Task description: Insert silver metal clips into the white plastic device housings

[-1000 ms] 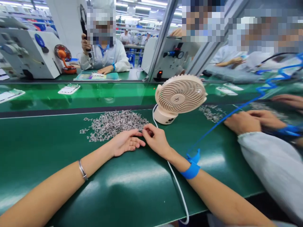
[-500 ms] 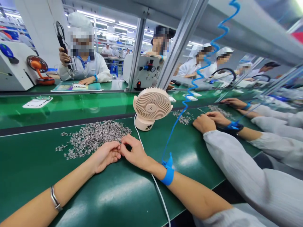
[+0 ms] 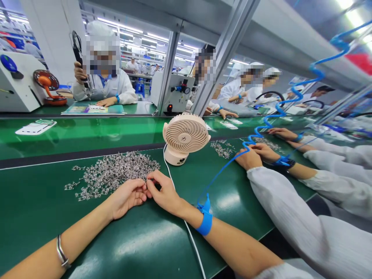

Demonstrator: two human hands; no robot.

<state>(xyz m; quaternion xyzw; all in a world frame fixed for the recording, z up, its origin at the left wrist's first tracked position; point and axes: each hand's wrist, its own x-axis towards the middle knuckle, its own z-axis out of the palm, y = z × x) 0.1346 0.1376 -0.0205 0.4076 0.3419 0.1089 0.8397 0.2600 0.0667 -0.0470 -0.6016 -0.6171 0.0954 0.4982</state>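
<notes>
A heap of small silvery metal parts point(image 3: 116, 170) lies on the green tabletop point(image 3: 139, 248). At its near right edge, my left hand point(image 3: 130, 197) is turned partly palm up, thumb and forefinger pinched, the other fingers curled. My right hand point(image 3: 163, 192) meets it fingertip to fingertip, also pinching. Whatever sits between the fingertips is too small to make out. A blue wrist strap point(image 3: 207, 221) circles my right wrist, and a silver bracelet point(image 3: 61, 251) my left.
A beige fan point(image 3: 186, 135) stands behind my right hand, its white cable point(image 3: 190, 232) passing under my right forearm. A blue coiled cord point(image 3: 276, 112) rises from the strap. To the right, a co-worker's hands point(image 3: 249, 158) work by another small heap point(image 3: 222, 148). White boards point(image 3: 36, 127) lie on the green belt.
My hands stay pinched together near the heap with hardly any shift. The coiled cord has swung right. White boards on the belt have slid left, and a hand across the belt now reaches toward them.
</notes>
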